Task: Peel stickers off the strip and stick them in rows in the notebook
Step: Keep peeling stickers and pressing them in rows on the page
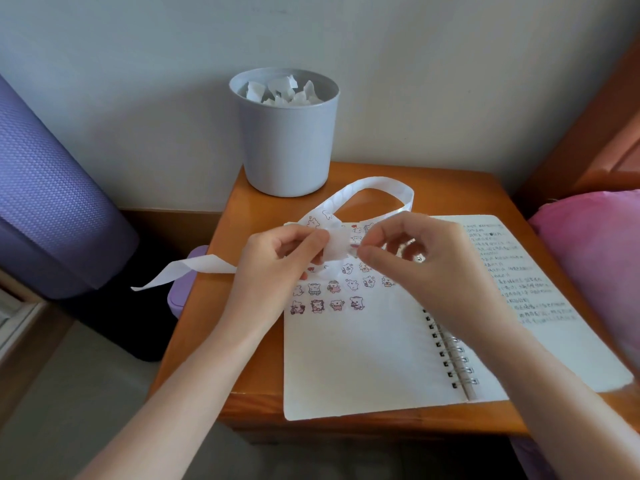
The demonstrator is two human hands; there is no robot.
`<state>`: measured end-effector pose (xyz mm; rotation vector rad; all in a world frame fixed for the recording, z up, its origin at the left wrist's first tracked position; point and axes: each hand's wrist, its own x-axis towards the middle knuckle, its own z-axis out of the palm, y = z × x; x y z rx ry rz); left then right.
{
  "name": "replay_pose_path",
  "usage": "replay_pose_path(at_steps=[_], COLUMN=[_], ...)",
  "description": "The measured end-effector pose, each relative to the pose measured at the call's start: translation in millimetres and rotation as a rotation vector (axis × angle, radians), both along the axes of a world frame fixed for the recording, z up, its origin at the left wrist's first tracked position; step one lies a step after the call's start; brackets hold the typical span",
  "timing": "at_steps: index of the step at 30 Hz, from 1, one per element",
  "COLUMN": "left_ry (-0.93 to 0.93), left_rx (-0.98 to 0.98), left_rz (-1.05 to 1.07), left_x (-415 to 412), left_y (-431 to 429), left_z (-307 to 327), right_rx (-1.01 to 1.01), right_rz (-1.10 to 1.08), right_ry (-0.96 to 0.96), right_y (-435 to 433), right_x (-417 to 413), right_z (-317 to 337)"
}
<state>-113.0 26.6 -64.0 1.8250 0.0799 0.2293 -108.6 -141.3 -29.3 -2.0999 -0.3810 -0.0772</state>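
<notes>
Head view. Your left hand is raised over the upper part of the notebook, fingers curled, with thumb and forefinger pinching a folded section of the white strip. From that grip the strip arcs away in a loop above the far edge of the notebook and comes back towards your hands. Its other end trails out to the left past the table edge and hangs in the air. Your right hand faces the left one, its thumb and forefinger closed together at the edge of the folded section and the remaining fingers loosely bent above. A small pinkish spot shows at the fingertips, but you cannot tell whether it is a sticker. The notebook lies open and flat on the wooden table, its spiral binding running diagonally. The left page carries several rows of small cartoon stickers in its upper half, partly hidden by your hands. The right page is covered with handwriting. A grey bin stands at the far left corner of the table and holds crumpled white paper scraps. A purple rolled mat leans at the left, and a pink cushion lies at the right.
</notes>
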Motion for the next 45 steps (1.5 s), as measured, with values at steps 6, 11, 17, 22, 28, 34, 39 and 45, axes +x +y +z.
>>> replay_pose_path(at_steps=[6,11,17,22,28,34,39,45], left_ry=[-0.001,-0.007,-0.012,-0.009,-0.001,0.001,0.0,0.0], left_rx=[0.017,0.01,0.008,0.011,0.013,0.011,0.017,0.023], left_rz=[0.011,0.011,0.006,0.003,0.01,0.013,0.013,0.013], left_x=[-1.1,-2.7,-2.8,-3.0,-2.5,-3.0,-3.4,-3.7], left_y=[-1.3,-1.6,-1.4,-1.8,-2.0,-2.3,-2.1,-2.3], left_z=[0.0,1.1,1.3,1.8,1.1,1.7,2.3,3.1], right_rx=[-0.162,-0.26,-0.284,-0.293,-0.322,-0.338,-0.356,-0.419], right_rz=[0.021,0.041,0.054,0.053,0.034,0.021,0.013,-0.003], right_ry=[0.295,0.367,0.376,0.38,0.361,0.336,0.303,0.265], right_y=[-19.5,-17.2,-17.6,-16.6,-15.9,-15.4,-13.9,-13.0], right_x=[6.7,5.9,7.5,8.3,8.5,8.0,7.5,7.8], right_z=[7.8,3.9,1.4,2.0,-0.1,-2.1,-4.5,-10.1])
